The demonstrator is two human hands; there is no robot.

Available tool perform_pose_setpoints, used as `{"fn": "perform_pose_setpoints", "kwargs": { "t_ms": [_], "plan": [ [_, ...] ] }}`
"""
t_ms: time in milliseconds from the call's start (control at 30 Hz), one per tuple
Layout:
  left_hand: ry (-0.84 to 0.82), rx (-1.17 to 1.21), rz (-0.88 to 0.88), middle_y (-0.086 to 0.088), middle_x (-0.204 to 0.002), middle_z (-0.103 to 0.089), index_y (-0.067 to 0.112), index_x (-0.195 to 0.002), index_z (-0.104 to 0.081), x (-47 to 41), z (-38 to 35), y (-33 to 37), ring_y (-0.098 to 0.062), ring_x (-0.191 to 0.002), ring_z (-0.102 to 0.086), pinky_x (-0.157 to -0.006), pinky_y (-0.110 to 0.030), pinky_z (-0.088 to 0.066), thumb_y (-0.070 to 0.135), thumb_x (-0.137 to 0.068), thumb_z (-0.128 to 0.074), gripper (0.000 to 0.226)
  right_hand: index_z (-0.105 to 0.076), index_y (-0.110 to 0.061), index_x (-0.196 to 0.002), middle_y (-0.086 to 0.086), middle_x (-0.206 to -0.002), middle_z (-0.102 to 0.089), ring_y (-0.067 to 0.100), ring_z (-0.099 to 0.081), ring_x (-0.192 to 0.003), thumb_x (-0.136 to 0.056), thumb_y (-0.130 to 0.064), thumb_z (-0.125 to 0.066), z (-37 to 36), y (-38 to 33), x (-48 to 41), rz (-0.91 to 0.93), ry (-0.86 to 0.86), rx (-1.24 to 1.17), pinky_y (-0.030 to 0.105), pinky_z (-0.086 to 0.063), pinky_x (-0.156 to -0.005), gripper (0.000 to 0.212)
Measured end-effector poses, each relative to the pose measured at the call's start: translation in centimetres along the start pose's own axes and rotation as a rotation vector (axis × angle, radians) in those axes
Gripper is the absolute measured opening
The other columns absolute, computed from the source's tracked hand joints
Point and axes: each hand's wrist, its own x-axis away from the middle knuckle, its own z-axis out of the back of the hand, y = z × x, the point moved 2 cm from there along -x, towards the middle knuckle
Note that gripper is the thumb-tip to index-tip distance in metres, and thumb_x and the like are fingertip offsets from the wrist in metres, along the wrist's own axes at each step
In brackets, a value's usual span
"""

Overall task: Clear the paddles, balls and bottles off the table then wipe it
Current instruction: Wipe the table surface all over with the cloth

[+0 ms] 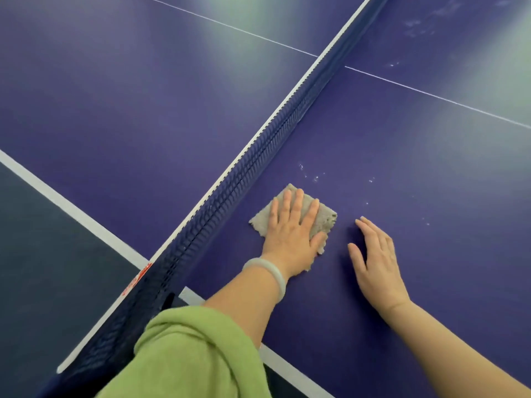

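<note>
Left hand [290, 234] flat, fingers straight, pressing grey fuzzy cloth [326, 219] onto purple table-tennis table [402, 156]. Right hand [376, 259] at cloth's 3 o'clock, fingers straight, empty.

One purple table [115, 96] carries one net [258, 156], stretched across it from the near edge. One grey cloth [324, 216] lies just beside the net, not far from that edge. Two hands are on the same half: one left hand [290, 228] flat on the cloth, one right hand [376, 259] flat on the bare top. One pale bracelet [273, 274] and one green sleeve [186, 354] show on the left arm.
</note>
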Motion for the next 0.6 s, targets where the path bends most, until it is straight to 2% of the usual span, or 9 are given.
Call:
{"fn": "perform_pose_setpoints", "kwargs": {
  "t_ms": [100,200,267,333,400,433,467,600],
  "plan": [
    [0.018,-0.011,-0.229,-0.011,-0.163,0.011,0.024,-0.156,-0.003,5.8,-1.2,0.9,-0.031,-0.148,0.019,-0.119,-0.056,0.001,0.057,-0.098,-0.021,0.069,-0.043,-0.007,-0.144,0.007,-0.15,-0.041,0.021,-0.026,-0.14,-0.099,-0.023,-0.046,1.7,2.0,1.2,-0.052,0.124,0.108,0.044,-0.023,-0.119,0.047],
    [0.038,-0.041,-0.318,-0.009,-0.164,0.001,0.024,-0.156,-0.011,10.0,-1.8,-2.0,-0.03,-0.15,0.007,-0.119,-0.053,-0.001,0.058,-0.098,-0.025,0.068,-0.039,-0.008,-0.147,0.005,-0.155,-0.034,0.02,-0.019,-0.144,-0.099,-0.027,-0.044,2.3,3.9,2.8,-0.058,0.059,0.197,0.042,-0.015,-0.121,0.051],
    [0.032,-0.095,-0.208,-0.008,-0.164,0.003,0.027,-0.156,-0.006,10.1,-1.8,-4.4,-0.028,-0.15,0.012,-0.119,-0.052,0.001,0.059,-0.098,-0.018,0.068,-0.036,-0.011,-0.149,0.0,-0.158,-0.028,0.02,-0.014,-0.147,-0.099,-0.031,-0.043,2.1,4.3,3.0,-0.053,0.028,0.213,0.039,-0.011,-0.122,0.054],
    [-0.003,-0.089,0.079,-0.009,-0.163,0.013,0.027,-0.155,0.007,8.4,-1.4,-5.3,-0.028,-0.147,0.021,-0.119,-0.052,0.006,0.061,-0.096,-0.009,0.07,-0.037,-0.014,-0.148,-0.002,-0.158,-0.027,0.019,-0.011,-0.147,-0.099,-0.034,-0.042,1.9,4.4,2.8,-0.078,0.042,0.201,0.038,-0.01,-0.122,0.053],
    [0.021,-0.026,0.328,-0.011,-0.162,0.016,0.025,-0.154,0.011,6.0,-0.9,-3.2,-0.032,-0.147,0.022,-0.118,-0.054,0.01,0.059,-0.097,-0.012,0.07,-0.038,-0.016,-0.148,-0.004,-0.158,-0.027,0.019,-0.01,-0.148,-0.099,-0.037,-0.04,1.8,4.4,2.8,-0.089,0.046,0.196,0.037,-0.01,-0.122,0.053],
    [0.025,0.018,0.358,-0.012,-0.162,0.015,0.024,-0.154,0.009,5.0,-0.7,-1.2,-0.033,-0.147,0.021,-0.118,-0.055,0.011,0.058,-0.098,-0.016,0.07,-0.038,-0.017,-0.148,-0.005,-0.159,-0.026,0.019,-0.01,-0.148,-0.099,-0.038,-0.038,1.7,4.5,2.7,-0.092,0.041,0.185,0.037,-0.01,-0.122,0.054],
    [0.023,0.045,0.313,-0.012,-0.162,0.014,0.024,-0.155,0.007,4.3,-0.7,1.2,-0.034,-0.146,0.022,-0.117,-0.055,0.012,0.057,-0.098,-0.019,0.07,-0.037,-0.017,-0.149,-0.006,-0.159,-0.026,0.019,-0.01,-0.149,-0.099,-0.039,-0.036,1.7,4.7,2.6,-0.092,0.037,0.175,0.036,-0.009,-0.122,0.054],
    [0.014,-0.022,-0.092,-0.012,-0.163,0.01,0.023,-0.156,-0.003,7.7,-1.9,9.4,-0.034,-0.147,0.02,-0.119,-0.057,0.001,0.056,-0.099,-0.022,0.068,-0.035,-0.018,-0.15,-0.007,-0.16,-0.023,0.012,-0.011,-0.149,-0.1,-0.039,-0.031,2.2,5.2,2.6,-0.047,0.007,0.162,0.03,-0.003,-0.123,0.054]
  ]
}}
